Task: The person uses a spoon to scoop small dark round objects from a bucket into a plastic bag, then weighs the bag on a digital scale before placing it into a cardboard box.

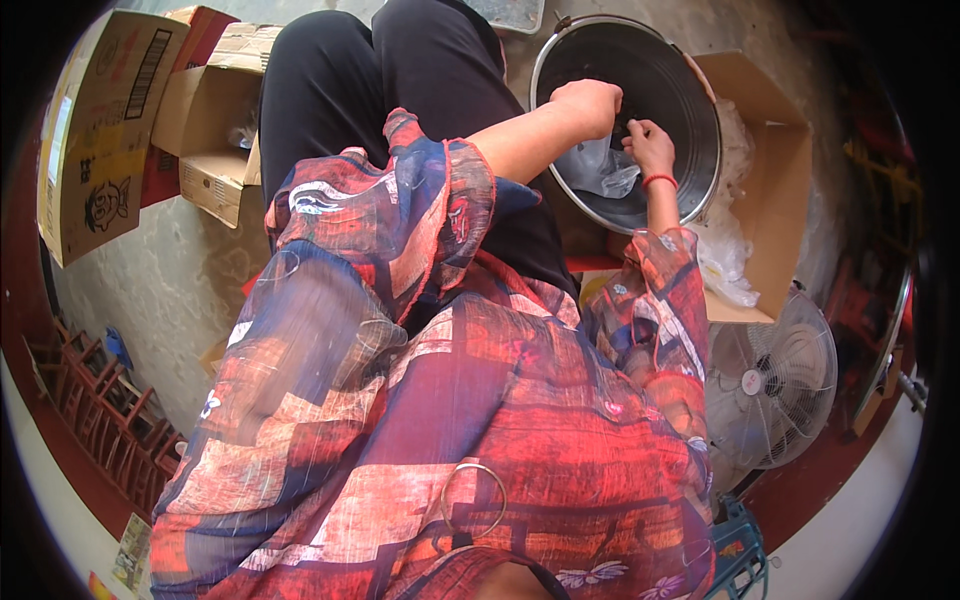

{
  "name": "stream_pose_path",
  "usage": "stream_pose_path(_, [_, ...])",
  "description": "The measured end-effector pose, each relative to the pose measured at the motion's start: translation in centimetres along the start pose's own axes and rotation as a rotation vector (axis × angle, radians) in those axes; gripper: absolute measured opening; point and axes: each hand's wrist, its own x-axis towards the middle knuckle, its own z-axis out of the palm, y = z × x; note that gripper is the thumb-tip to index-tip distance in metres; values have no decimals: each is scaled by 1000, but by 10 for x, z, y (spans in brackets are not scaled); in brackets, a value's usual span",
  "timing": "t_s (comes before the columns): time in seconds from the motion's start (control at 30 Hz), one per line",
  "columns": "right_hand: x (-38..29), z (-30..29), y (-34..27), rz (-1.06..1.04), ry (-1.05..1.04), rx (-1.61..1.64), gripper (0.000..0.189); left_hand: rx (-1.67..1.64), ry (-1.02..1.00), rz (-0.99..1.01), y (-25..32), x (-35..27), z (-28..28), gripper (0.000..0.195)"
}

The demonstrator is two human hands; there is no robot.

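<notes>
A metal bucket (pixel 694 161) with a bail handle stands before me, right of my knees, its opening facing up. Over it, my left hand (pixel 589 109) is curled, with the top of a clear plastic bag (pixel 600 169) hanging from its grip. The bag's lower part spreads inside the bucket. My right hand (pixel 651 146), with a red band at the wrist, is beside the bag, fingertips pinched together; whether they hold anything is too small to tell. Small dark pieces seem to lie deeper in the bucket, partly hidden by my hands.
Right of the bucket, an open cardboard box (pixel 780 187) contains clear plastic bags (pixel 727 262). A standing fan (pixel 772 379) is behind it. Cardboard boxes (pixel 112 135) and an open carton (pixel 210 180) stand on the left. Stacked wooden stools (pixel 105 397) line the wall.
</notes>
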Motion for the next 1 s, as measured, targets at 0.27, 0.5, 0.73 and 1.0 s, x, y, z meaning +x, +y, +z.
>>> stream_pose_path(0.27, [13,36,0,-194,162,-90,28,201,-202,25,5,-5,10,25])
stream_pose_path(0.5, [7,55,-4,-25,87,516,24,254,-175,60,-5,-3,5,24])
stream_pose_path(0.73, [-1,32,5,-18,-2,702,24,231,-94,-54,-14,4,0,24])
stream_pose_path(1.0, [-55,-37,-6,-136,34,710,25,167,-112,-170,-18,15,0,28])
